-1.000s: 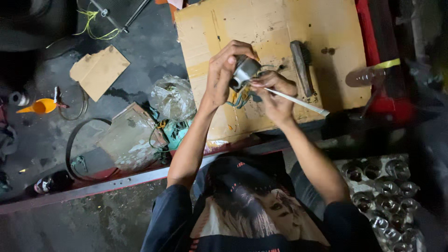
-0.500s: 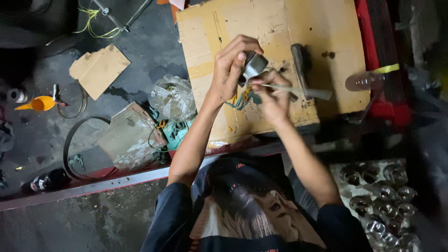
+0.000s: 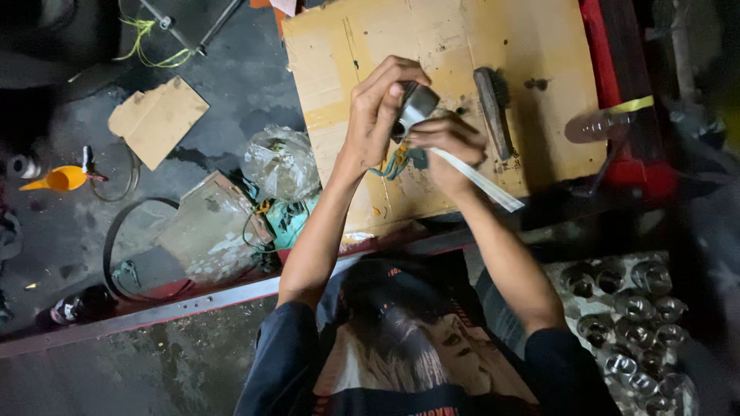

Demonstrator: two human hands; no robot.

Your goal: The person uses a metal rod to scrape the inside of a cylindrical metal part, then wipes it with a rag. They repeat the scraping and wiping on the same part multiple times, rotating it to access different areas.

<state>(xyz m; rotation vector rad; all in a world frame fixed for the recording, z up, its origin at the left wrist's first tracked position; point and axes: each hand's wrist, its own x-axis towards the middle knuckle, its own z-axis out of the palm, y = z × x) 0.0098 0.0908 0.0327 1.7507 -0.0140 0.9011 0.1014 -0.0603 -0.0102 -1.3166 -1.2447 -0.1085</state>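
Item: metal cup point(image 3: 417, 104), gripped by left hand point(image 3: 378, 115). Right hand point(image 3: 447, 142), at 4 o'clock, pinches white strip point(image 3: 482, 181). Step, judged: working strip against cup; steady grip needed.

Funnel point(image 3: 58, 179): orange, at left edge of frame.
Cardboard piece point(image 3: 156, 119): upper left, on dark floor.
Wire brush point(image 3: 493, 108): upper centre, on cardboard sheet point(image 3: 532, 46).
Plastic bag point(image 3: 281, 162): clear, centre left.
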